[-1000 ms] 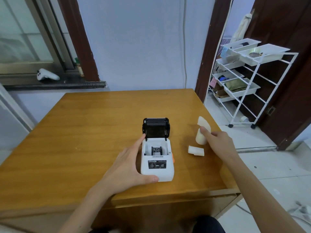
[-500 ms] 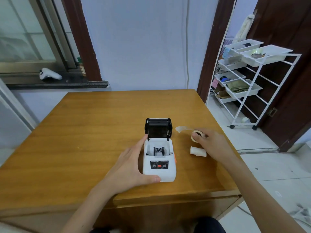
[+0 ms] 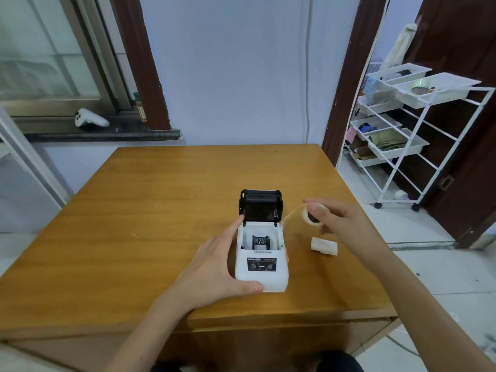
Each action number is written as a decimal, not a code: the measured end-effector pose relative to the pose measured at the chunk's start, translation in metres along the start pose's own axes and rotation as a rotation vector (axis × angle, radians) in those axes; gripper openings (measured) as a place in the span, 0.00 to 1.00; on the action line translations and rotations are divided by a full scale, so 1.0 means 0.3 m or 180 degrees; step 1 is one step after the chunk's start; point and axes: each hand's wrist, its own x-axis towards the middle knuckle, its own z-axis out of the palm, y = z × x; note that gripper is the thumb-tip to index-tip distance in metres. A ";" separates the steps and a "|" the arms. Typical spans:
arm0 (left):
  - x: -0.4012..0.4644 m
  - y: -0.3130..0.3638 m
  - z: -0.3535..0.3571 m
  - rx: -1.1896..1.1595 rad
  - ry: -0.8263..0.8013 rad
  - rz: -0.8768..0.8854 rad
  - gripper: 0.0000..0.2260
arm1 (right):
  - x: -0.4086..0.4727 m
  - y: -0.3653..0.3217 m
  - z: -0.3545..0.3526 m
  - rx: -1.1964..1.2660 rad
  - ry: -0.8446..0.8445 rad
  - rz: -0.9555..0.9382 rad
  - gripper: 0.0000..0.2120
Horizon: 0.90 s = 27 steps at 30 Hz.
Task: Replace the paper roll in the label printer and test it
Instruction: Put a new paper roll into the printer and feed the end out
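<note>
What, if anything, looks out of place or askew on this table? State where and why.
Only the paper roll in the right hand: its loose end trails, partly unwound, toward the label printer, whose black lid stands open. A second white roll lies beside it. Nothing looks spilled or damaged.

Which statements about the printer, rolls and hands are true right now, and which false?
1. The printer has its lid open. True.
2. The right hand holds a roll. True.
3. The left hand is off the printer. False: it rests against the printer's left side.
4. The second roll lies left of the printer. False: it lies on the table to the printer's right.
</note>
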 end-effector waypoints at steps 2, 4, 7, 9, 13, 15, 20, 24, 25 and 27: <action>0.000 -0.001 0.000 0.0011 0.0006 0.0013 0.56 | -0.006 -0.037 0.026 0.0208 -0.0350 -0.0035 0.09; 0.001 -0.001 0.001 0.0031 0.0008 0.0016 0.56 | -0.003 -0.061 0.056 0.0165 -0.0609 -0.0056 0.09; 0.003 -0.003 0.004 0.0050 -0.0001 0.0022 0.56 | 0.015 -0.073 0.104 -0.0080 -0.0892 -0.0109 0.11; 0.004 -0.006 0.004 0.0045 -0.0008 0.0037 0.56 | 0.026 -0.078 0.133 -0.0123 -0.1029 -0.0078 0.11; 0.002 -0.006 0.002 0.0079 -0.0016 0.0096 0.55 | 0.039 -0.079 0.168 -0.0398 -0.1237 -0.0142 0.09; 0.003 -0.006 0.002 0.0138 -0.0048 0.0125 0.53 | 0.044 -0.080 0.172 -0.0487 -0.1287 -0.0173 0.08; 0.010 -0.022 0.005 0.0442 -0.0168 0.0276 0.48 | 0.046 -0.089 0.173 -0.0336 -0.1238 -0.0196 0.11; 0.013 -0.031 0.009 0.0589 -0.0217 0.0316 0.47 | 0.046 -0.096 0.176 -0.0226 -0.1232 -0.0122 0.14; 0.013 -0.033 0.009 0.0604 -0.0212 0.0327 0.47 | 0.045 -0.096 0.177 -0.0129 -0.1245 -0.0093 0.15; 0.013 -0.034 0.011 0.0632 -0.0202 0.0356 0.47 | 0.045 -0.094 0.179 0.0062 -0.1273 -0.0008 0.17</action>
